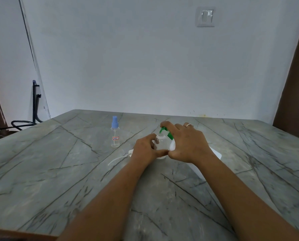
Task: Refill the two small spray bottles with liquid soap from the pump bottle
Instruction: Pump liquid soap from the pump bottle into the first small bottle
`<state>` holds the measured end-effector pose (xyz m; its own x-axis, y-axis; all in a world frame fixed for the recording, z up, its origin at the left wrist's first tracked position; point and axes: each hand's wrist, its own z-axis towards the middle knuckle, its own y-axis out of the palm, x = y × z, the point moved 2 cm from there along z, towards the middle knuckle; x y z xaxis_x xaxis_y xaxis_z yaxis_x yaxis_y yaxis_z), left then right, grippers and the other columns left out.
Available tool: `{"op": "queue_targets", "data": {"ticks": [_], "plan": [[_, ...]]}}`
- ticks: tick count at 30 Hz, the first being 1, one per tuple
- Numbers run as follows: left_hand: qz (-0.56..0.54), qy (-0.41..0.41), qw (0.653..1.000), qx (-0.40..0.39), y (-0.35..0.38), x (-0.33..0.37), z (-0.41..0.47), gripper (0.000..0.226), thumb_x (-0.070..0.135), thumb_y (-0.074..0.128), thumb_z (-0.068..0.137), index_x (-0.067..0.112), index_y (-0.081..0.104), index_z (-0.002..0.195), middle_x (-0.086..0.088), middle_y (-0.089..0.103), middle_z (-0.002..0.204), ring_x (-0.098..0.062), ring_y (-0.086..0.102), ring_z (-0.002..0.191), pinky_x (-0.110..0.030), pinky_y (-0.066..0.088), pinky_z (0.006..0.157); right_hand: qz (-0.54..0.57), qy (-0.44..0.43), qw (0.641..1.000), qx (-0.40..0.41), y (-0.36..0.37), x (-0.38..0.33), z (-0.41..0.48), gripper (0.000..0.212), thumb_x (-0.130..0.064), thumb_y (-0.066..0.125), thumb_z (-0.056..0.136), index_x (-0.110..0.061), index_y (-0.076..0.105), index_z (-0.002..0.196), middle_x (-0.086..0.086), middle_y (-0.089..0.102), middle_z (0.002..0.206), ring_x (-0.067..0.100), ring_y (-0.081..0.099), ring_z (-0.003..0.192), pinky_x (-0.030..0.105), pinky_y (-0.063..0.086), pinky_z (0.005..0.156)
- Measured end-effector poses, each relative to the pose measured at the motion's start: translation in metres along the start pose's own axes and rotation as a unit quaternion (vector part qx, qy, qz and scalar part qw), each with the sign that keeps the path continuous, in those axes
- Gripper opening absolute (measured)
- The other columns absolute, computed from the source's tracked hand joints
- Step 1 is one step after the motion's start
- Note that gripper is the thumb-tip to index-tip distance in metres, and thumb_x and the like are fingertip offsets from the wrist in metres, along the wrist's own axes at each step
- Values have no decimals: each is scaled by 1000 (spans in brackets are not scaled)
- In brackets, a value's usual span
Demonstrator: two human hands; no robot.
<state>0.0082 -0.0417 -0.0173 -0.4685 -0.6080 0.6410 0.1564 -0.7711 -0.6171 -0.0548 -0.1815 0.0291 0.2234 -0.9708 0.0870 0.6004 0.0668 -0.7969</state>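
My left hand (pixel 145 149) grips a small clear spray bottle (pixel 160 145) with its cap off, standing upright on the table. My right hand (pixel 187 143) holds the white pump bottle (pixel 172 146) with a green pump head (pixel 165 131); my forefinger lies on the pump, whose nozzle points over the open neck. A second small spray bottle (pixel 115 134) with a blue cap and a small label stands upright to the left, apart from both hands. A removed white sprayer tube (pixel 118 159) lies on the table by my left wrist.
The grey marble table (pixel 58 171) runs to a white wall. A white sheet (pixel 216 153) lies under my right forearm. A black stand and cable (pixel 35 105) are off the table's left edge. A brown curtain (pixel 294 75) hangs at the right.
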Motion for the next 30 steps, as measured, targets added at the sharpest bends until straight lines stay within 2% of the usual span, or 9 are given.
{"op": "queue_targets", "data": {"ticks": [3, 7, 9, 13, 15, 21, 23, 27, 30], "plan": [[-5, -8, 1000, 6, -1, -1, 1, 57, 48, 79, 61, 19, 58, 106, 4, 62, 88, -11, 56, 73, -12, 40, 59, -12, -5, 1000, -3, 0, 0, -2, 90, -50, 67, 60, -43, 15, 133, -6, 61, 112, 25, 53, 102, 35, 50, 70], [-6, 14, 1000, 1, -3, 1, -1, 49, 43, 80, 62, 21, 59, 101, 5, 57, 72, -10, 50, 63, -16, 34, 55, 17, 11, 1000, -2, -3, 0, 2, 75, -48, 67, 57, -40, 27, 120, -7, 62, 100, 19, 47, 88, 29, 44, 61], [-4, 10, 1000, 0, -3, 1, -1, 47, 41, 80, 63, 20, 59, 100, 6, 56, 70, -8, 49, 62, -16, 35, 55, 25, 14, 1000, -5, -2, -1, 3, 73, -49, 67, 57, -39, 28, 118, -8, 62, 100, 18, 46, 87, 28, 44, 61], [-12, -15, 1000, 1, -4, 0, 0, 43, 41, 81, 63, 20, 57, 92, 6, 56, 72, -6, 47, 59, -13, 34, 54, 20, 10, 1000, -11, 1, -2, 1, 87, -49, 67, 59, -43, 17, 130, -6, 62, 108, 24, 53, 98, 34, 49, 68], [-15, -11, 1000, -1, -3, -1, 0, 43, 42, 81, 62, 20, 57, 90, 6, 56, 71, -7, 48, 59, -14, 34, 54, 27, 13, 999, -13, 0, -1, -1, 90, -48, 67, 59, -43, 15, 132, -5, 61, 109, 25, 53, 98, 34, 49, 68], [-36, -16, 999, -19, -4, -1, 1, 38, 34, 82, 61, 18, 62, 89, 7, 55, 65, -8, 50, 61, -15, 36, 55, 69, 22, 997, -22, 0, -2, 4, 76, -48, 68, 55, -38, 28, 119, -6, 61, 103, 18, 46, 86, 28, 40, 61], [-44, -23, 999, -21, -4, -2, 1, 35, 33, 83, 61, 19, 61, 85, 6, 57, 66, -6, 50, 60, -13, 36, 54, 75, 19, 997, -22, 1, -1, 3, 79, -48, 69, 55, -39, 28, 122, -6, 55, 113, 20, 48, 90, 27, 40, 62], [-62, -21, 998, -18, -4, -4, 1, 36, 34, 83, 61, 19, 61, 84, 6, 58, 68, -5, 51, 61, -8, 37, 53, 84, -5, 996, -21, 5, 2, 2, 92, -47, 70, 58, -39, 22, 136, -14, 24, 145, 22, 53, 102, 27, 47, 68], [-68, -20, 997, -17, -4, -3, 0, 38, 35, 83, 61, 16, 62, 88, 2, 60, 72, -7, 52, 64, -10, 38, 56, 87, -21, 996, -28, 5, 2, 2, 97, -47, 67, 60, -44, 14, 141, -20, 19, 151, 22, 55, 105, 28, 50, 73]]}}
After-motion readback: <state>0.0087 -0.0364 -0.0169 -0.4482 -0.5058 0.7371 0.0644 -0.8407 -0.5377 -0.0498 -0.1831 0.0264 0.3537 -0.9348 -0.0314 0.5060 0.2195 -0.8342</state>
